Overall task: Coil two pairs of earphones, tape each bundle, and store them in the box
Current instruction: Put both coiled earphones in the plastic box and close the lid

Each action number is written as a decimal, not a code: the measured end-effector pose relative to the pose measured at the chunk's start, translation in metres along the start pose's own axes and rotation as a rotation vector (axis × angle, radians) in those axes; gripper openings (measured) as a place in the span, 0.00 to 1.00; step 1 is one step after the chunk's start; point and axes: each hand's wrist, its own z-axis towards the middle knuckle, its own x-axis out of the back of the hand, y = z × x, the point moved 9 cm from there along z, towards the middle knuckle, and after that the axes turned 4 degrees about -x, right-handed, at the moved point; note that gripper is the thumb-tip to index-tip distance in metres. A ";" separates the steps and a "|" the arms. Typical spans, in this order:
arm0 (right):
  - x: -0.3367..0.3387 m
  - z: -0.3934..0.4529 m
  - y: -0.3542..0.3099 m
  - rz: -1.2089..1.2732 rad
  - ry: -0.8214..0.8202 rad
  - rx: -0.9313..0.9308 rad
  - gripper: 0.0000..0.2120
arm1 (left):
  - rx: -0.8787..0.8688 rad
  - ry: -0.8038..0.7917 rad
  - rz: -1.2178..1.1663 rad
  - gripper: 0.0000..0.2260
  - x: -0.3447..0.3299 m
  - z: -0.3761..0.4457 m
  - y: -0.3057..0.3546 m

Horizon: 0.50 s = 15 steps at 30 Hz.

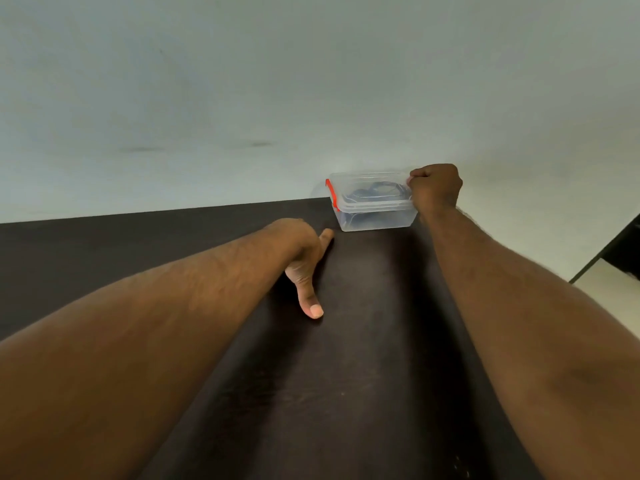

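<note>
A clear plastic box with its lid on and a red clip on its left end stands at the far edge of the dark table, against the wall. Dark coiled earphone cables show through the lid. My right hand is curled into a fist on the box's right end, fingers at the lid's edge. My left hand rests on the table a little in front and to the left of the box, thumb stretched toward me and a finger pointing at the box, holding nothing.
A pale wall rises right behind the table's far edge. At the right, the table edge ends and a dark piece of furniture stands beyond it over a light floor.
</note>
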 end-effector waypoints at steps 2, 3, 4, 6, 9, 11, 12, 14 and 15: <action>0.000 0.002 -0.001 -0.002 -0.006 -0.012 0.08 | -0.011 0.002 0.011 0.64 0.001 0.000 0.002; 0.002 0.001 -0.001 0.007 -0.007 -0.023 0.07 | -0.014 0.008 0.015 0.64 0.001 -0.001 0.003; 0.005 -0.001 -0.002 0.011 -0.003 -0.037 0.07 | -0.016 0.018 0.018 0.63 0.002 -0.002 0.003; 0.015 -0.009 -0.008 -0.032 0.009 -0.022 0.10 | -0.005 0.041 -0.003 0.63 0.002 -0.004 0.001; 0.020 -0.035 -0.032 -0.114 -0.024 0.124 0.12 | -0.015 0.091 -0.145 0.62 -0.001 -0.015 -0.001; 0.020 -0.061 -0.053 -0.142 -0.087 0.234 0.13 | -0.041 0.173 -0.285 0.57 -0.004 -0.030 -0.002; 0.017 -0.077 -0.065 -0.170 -0.138 0.296 0.13 | -0.049 0.232 -0.363 0.54 -0.007 -0.038 -0.003; 0.007 -0.118 -0.092 -0.252 -0.253 0.427 0.12 | -0.006 0.359 -0.479 0.47 -0.019 -0.062 -0.010; 0.003 -0.137 -0.103 -0.284 -0.303 0.480 0.13 | 0.022 0.421 -0.468 0.43 -0.024 -0.074 -0.009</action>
